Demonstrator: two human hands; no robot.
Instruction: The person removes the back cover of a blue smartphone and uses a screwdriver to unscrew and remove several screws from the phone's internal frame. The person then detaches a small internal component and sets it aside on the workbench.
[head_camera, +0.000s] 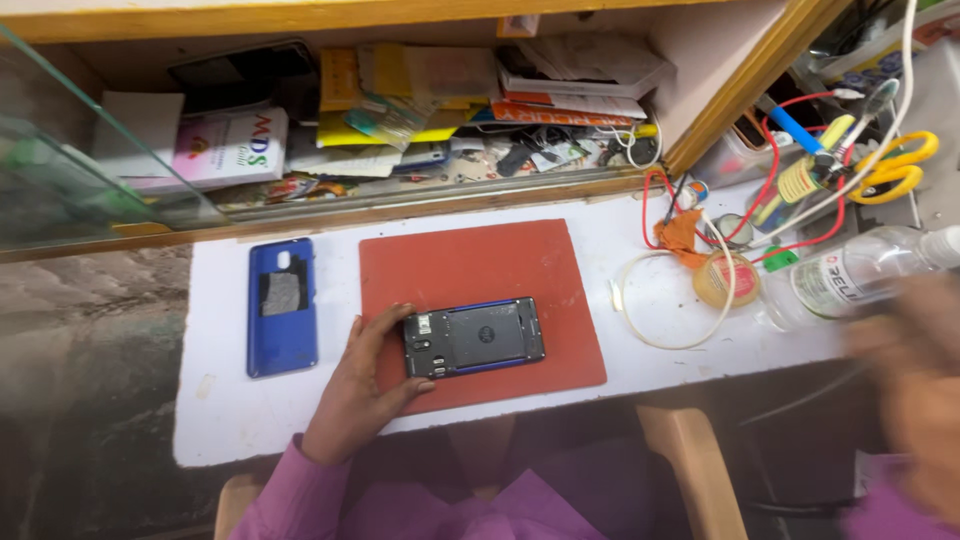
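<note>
A phone with its back cover off lies flat on a red work mat, inner frame facing up. My left hand grips its left end, thumb on the top edge and fingers along the bottom. The phone's blue back cover lies inside-up on the white table to the left of the mat. My right hand is blurred at the far right edge, near a clear plastic bottle; what it holds, if anything, is not visible.
The white table carries red and white wires, a small round tin, yellow-handled scissors and pens at the right. A shelf behind holds papers, boxes and small parts. A glass pane stands at the left.
</note>
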